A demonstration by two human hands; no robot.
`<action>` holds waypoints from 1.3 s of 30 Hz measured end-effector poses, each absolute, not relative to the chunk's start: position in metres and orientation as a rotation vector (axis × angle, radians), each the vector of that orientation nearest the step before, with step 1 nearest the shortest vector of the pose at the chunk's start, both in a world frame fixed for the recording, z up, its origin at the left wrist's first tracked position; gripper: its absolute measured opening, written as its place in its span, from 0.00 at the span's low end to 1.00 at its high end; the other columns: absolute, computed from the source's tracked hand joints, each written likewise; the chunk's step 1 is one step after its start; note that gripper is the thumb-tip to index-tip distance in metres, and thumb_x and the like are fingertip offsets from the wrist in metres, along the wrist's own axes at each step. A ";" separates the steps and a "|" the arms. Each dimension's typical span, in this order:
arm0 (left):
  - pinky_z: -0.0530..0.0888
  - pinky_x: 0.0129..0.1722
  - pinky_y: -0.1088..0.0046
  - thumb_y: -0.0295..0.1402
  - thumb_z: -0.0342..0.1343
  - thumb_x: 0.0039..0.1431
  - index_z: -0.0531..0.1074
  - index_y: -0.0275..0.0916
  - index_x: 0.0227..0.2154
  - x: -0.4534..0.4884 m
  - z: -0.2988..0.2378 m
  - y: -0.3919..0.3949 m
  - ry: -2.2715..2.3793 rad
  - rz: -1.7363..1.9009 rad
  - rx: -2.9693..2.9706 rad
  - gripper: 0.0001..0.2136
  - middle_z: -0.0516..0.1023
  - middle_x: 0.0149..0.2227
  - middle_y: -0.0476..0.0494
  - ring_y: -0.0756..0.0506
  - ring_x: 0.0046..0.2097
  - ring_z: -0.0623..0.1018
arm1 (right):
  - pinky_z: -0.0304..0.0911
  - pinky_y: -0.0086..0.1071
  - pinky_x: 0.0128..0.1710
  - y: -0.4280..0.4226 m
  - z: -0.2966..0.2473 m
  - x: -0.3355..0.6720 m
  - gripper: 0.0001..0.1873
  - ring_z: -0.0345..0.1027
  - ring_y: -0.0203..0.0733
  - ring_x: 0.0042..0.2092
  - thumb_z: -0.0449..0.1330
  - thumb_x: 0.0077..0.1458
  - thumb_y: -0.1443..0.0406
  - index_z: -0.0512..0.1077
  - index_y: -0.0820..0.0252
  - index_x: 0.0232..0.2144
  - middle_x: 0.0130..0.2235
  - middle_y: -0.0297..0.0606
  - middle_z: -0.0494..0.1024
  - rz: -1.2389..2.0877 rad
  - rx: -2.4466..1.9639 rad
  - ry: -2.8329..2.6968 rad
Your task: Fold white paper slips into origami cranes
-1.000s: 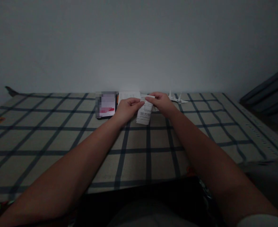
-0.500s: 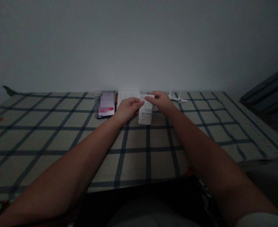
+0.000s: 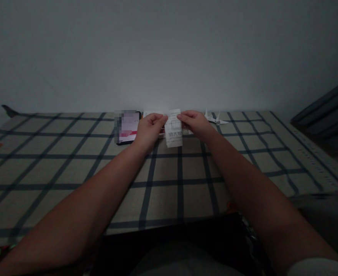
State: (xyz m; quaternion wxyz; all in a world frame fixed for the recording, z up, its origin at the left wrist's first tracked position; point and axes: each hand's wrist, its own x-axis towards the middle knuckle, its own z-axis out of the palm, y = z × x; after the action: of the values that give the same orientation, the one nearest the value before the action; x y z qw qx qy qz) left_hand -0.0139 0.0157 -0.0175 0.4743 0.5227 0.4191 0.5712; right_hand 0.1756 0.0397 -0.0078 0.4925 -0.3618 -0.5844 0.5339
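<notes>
Head view, dim light: one narrow white paper slip (image 3: 174, 132) is held up between both hands over a surface (image 3: 180, 184) covered with a beige cloth crossed by dark lines. The slip's long axis runs away from the person, its upper end toward the wall and its lower end hanging toward the body, just above the cloth. Its printed face is turned to the camera; dark lines of print and a box-like block show near the top, too small to read.

The left hand (image 3: 148, 128) pinches the slip's left edge near the top with thumb and fingertips, the other fingers curled in. The right hand (image 3: 196, 124) pinches the right edge at the same height in the same closed way.

One phone (image 3: 128, 126) lies flat just left of the left hand, its screen lit. One white sheet (image 3: 151, 114) lies behind the hands, mostly hidden. Two small folded paper birds (image 3: 216, 119) stand to the right of the right hand, near the wall.
</notes>
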 end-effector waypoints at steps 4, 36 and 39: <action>0.80 0.37 0.69 0.40 0.69 0.56 0.74 0.39 0.32 -0.015 -0.017 0.016 1.019 1.414 1.259 0.12 0.81 0.30 0.49 0.48 0.31 0.80 | 0.67 0.30 0.35 0.042 -0.009 0.177 0.17 0.70 0.34 0.32 0.76 0.46 0.55 0.78 0.60 0.29 0.29 0.32 0.79 1.236 -0.903 -1.393; 0.78 0.32 0.72 0.39 0.68 0.56 0.74 0.38 0.31 -0.014 -0.016 0.016 1.095 1.415 1.247 0.11 0.81 0.29 0.47 0.48 0.30 0.79 | 0.66 0.30 0.34 0.035 -0.008 0.178 0.15 0.67 0.35 0.31 0.72 0.55 0.56 0.76 0.59 0.28 0.29 0.33 0.77 1.300 -0.955 -1.543; 0.79 0.34 0.71 0.43 0.69 0.53 0.73 0.39 0.31 -0.014 -0.015 0.016 1.063 1.413 1.226 0.14 0.81 0.30 0.48 0.48 0.31 0.79 | 0.65 0.31 0.33 0.034 -0.007 0.178 0.15 0.67 0.35 0.31 0.71 0.56 0.57 0.74 0.60 0.26 0.28 0.33 0.76 1.223 -0.984 -1.593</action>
State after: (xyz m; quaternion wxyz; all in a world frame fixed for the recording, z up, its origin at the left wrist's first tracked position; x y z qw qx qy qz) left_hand -0.0136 0.0156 -0.0152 0.4751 0.5013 0.4346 0.5780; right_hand 0.1785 0.0339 -0.0066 0.4371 -0.3957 -0.6407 0.4919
